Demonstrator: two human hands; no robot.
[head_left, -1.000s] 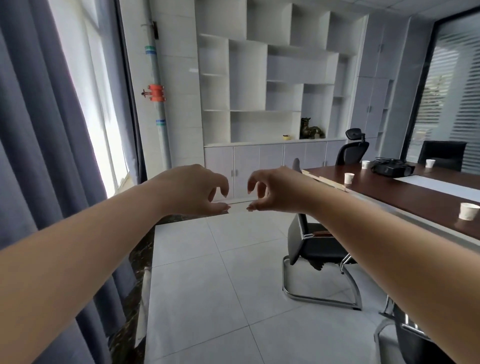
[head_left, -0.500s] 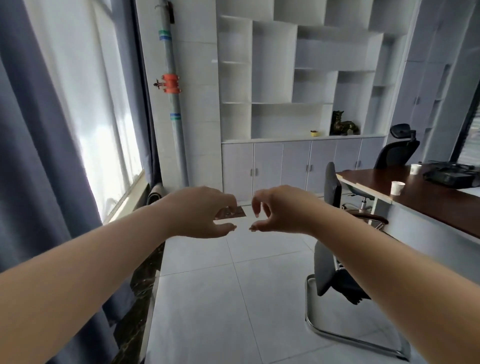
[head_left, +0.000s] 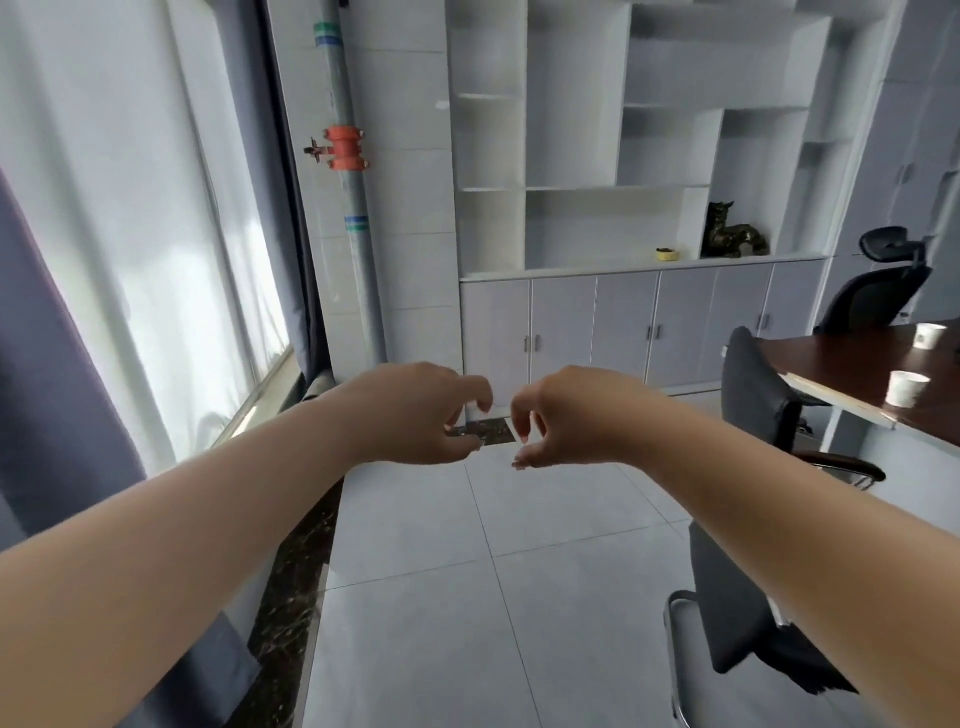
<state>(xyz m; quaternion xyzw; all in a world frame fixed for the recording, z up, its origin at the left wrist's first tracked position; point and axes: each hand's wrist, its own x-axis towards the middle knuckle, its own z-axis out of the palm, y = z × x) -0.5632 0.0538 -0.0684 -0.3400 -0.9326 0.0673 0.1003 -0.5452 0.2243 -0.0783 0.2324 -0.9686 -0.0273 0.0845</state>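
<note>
Both arms were stretched forward at chest height over the grey tiled floor. The left hand and the right hand were held side by side, near each other but not touching. On each hand the fingers were loosely hooked downward, with a clear gap left between thumb and fingertips, and nothing was held or touched by either hand.

The nearest thing, a black chair, was seen low on the right, below the right forearm and well apart from the hand. Its back was turned toward the dark wooden table, just beside the table's edge. Two paper cups were set upright on the table, apart from each other. A second office chair with a headrest was placed behind the table.

A small dark floor tile could be made out in the gap between the two hands, against the base of the grey cabinets. On the ledge above the cabinets a dark animal figurine and a small yellow dish were seen. A grey pipe with an orange clamp was fixed to the wall, left of the shelves, and blue-grey curtains were hung at the window.
</note>
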